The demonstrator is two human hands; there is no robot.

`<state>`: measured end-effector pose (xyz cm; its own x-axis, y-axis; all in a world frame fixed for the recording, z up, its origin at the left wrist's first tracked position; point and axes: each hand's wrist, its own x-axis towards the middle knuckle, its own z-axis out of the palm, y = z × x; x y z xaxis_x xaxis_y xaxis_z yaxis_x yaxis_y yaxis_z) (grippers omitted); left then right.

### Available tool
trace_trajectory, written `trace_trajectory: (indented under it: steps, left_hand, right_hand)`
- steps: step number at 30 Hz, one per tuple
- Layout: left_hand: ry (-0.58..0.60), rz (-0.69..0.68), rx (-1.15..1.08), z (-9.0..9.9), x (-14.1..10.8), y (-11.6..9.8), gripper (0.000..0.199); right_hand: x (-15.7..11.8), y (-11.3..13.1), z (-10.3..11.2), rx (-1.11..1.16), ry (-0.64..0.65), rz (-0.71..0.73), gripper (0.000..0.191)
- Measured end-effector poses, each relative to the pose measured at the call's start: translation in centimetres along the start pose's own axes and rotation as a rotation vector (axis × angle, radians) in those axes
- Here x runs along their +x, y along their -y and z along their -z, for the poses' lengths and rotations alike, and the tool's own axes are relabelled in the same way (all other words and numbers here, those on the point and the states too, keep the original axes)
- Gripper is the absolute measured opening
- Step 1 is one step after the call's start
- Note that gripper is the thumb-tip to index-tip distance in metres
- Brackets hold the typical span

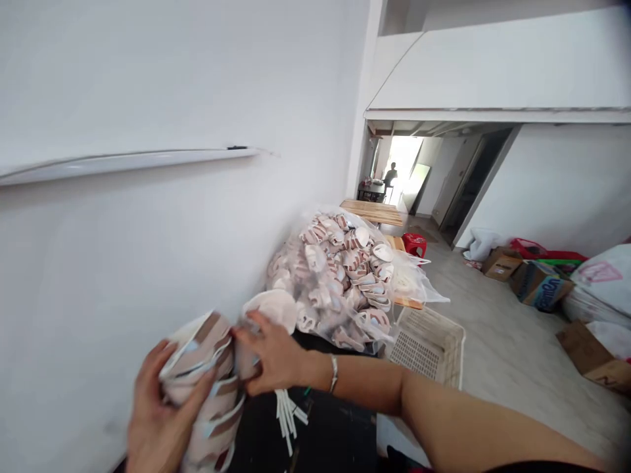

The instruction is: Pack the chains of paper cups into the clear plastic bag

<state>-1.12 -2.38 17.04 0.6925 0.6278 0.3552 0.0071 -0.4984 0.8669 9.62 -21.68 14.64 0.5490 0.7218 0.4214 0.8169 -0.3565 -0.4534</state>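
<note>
My left hand (165,414) grips a stack of cup-shaped white face masks (204,387) with brown-striped sides, low at the left of the view. My right hand (273,351), a metal bangle on its wrist, presses the upper end of that stack, its fingers against the masks. Behind the hands, a bulging clear plastic bag (330,276) full of similar masks leans against the white wall. Several white strips (286,414) lie on the black tabletop (335,433) just below my right wrist.
A white plastic crate (424,345) stands right of the bag. Farther off are a wooden table (372,211), a red stool (414,244), cardboard boxes (541,284) and white sacks (604,282). A person (390,176) sits by the bright doorway.
</note>
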Motion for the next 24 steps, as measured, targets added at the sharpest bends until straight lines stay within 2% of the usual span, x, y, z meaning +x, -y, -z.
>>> trace_trajectory:
  steps: [2,5,8,10,11,13,14,16,18,20,22,24]
  left_hand:
    - [0.096,-0.178,-0.122,-6.8,1.6,-5.0,0.076]
    - [0.177,-0.416,-0.280,-18.1,3.9,-12.2,0.073]
    - [0.223,-0.541,-0.381,-30.1,6.2,-17.6,0.070]
    - [0.246,-0.567,-0.416,-37.6,7.5,-19.3,0.070]
    - [0.252,-0.562,-0.418,-40.9,7.9,-19.4,0.070]
    - [0.278,-0.526,-0.371,-46.3,8.4,-18.1,0.069]
    - [0.314,-0.504,-0.313,-48.2,8.4,-17.0,0.068]
    - [0.417,-0.463,-0.145,-50.4,8.1,-14.2,0.061]
    - [0.484,-0.436,0.015,-50.7,7.6,-11.7,0.053]
    - [0.445,-0.420,0.097,-50.1,7.1,-10.3,0.051]
    - [0.370,-0.418,0.121,-49.4,6.8,-10.2,0.058]
    - [0.335,-0.440,0.139,-49.0,6.2,-11.4,0.068]
  right_hand:
    - [-1.1,-4.5,6.8,-0.022,-0.065,-0.045,0.126]
    - [-2.9,-12.3,16.9,-0.080,-0.133,-0.109,0.118]
    - [-4.3,-21.1,25.2,-0.154,-0.221,-0.155,0.116]
    - [-5.1,-27.2,28.7,-0.184,-0.242,-0.194,0.114]
    - [-5.4,-30.1,29.6,-0.186,-0.233,-0.217,0.113]
    - [-5.6,-35.6,29.5,-0.171,-0.152,-0.278,0.116]
    - [-5.4,-38.0,28.6,-0.164,-0.085,-0.316,0.118]
    - [-4.4,-41.8,25.9,-0.163,0.066,-0.393,0.120]
    - [-2.8,-44.0,23.0,-0.180,0.174,-0.438,0.117]
    - [-1.2,-44.9,21.6,-0.189,0.225,-0.420,0.114]
    - [-0.6,-45.1,22.2,-0.178,0.271,-0.363,0.116]
    - [-1.6,-45.2,24.4,-0.160,0.305,-0.321,0.114]
